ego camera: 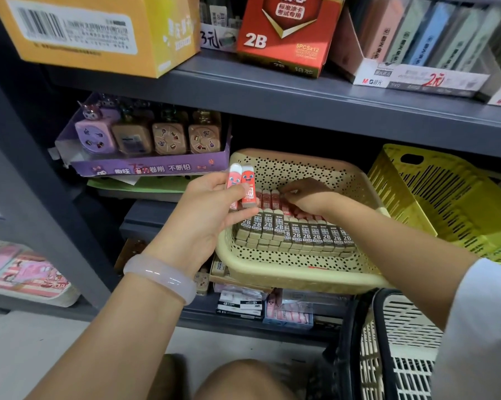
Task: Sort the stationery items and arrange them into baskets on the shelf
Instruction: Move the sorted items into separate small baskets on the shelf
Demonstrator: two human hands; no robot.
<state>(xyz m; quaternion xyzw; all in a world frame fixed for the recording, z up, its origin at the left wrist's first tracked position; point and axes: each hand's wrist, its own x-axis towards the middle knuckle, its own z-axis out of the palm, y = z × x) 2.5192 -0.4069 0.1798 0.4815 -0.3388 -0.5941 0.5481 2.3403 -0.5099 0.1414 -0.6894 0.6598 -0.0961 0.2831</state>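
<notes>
— Now, what surrounds the hands?

— Grey metal shelving (272, 90). The left hand (211, 209), wearing a pale translucent bangle (159, 277), pinches two red-sleeved erasers with cartoon faces (242, 184) just left of a beige perforated plastic basket (272, 272).

— And the right hand?

— The right hand (307, 194) reaches into that basket, fingers curled onto a row of red-wrapped erasers (268, 197); whether it grips one is unclear. Nearer the wrist lie khaki erasers marked 2B (295, 235).

— Anything else nearby?

— Right of the right forearm, a tilted yellow slotted basket (445, 203). Left of the left hand, a purple cardboard tray of sharpeners (145, 166). Above, an orange carton (99, 33) and a red 2B box (284, 39).
</notes>
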